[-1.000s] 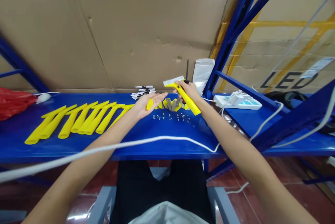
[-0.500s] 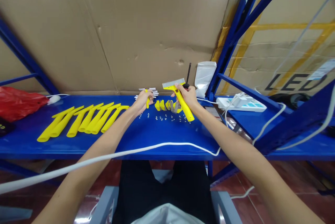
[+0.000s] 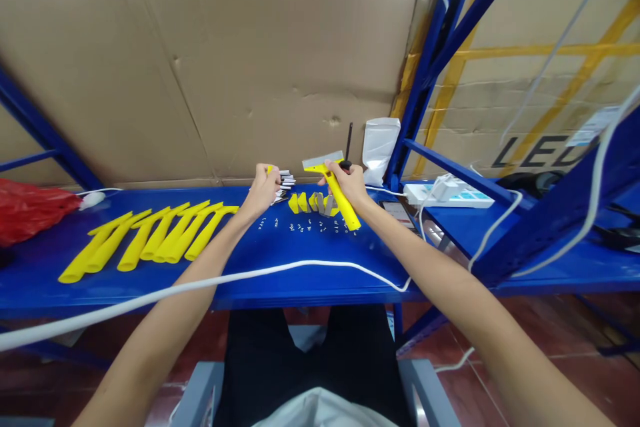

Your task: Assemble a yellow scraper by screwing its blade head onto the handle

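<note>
In my right hand (image 3: 349, 182) is a yellow scraper (image 3: 345, 204), its pale flat blade up and its handle slanting down to the right. The same hand also grips what looks like a black screwdriver (image 3: 349, 140), its shaft pointing up. My left hand (image 3: 263, 188) is closed on a small yellow plastic piece (image 3: 270, 169), mostly hidden by the fingers. Just right of it lies a pile of white strips (image 3: 286, 180). Between the hands stand several small yellow pieces (image 3: 303, 202), some with grey metal parts, and below them small screws (image 3: 301, 227) lie in little groups.
Several yellow scraper handles (image 3: 143, 240) lie in a row on the blue shelf (image 3: 295, 250) at left. A white cable (image 3: 310, 263) crosses the front. A white packet (image 3: 380, 147) leans at the back; a power strip (image 3: 450, 195) and a red bag (image 3: 35, 210) flank the area.
My left hand has shifted slightly left and turned, so the yellow piece now shows at its top. My right hand keeps the scraper and screwdriver. The whole view has shifted a little.
</note>
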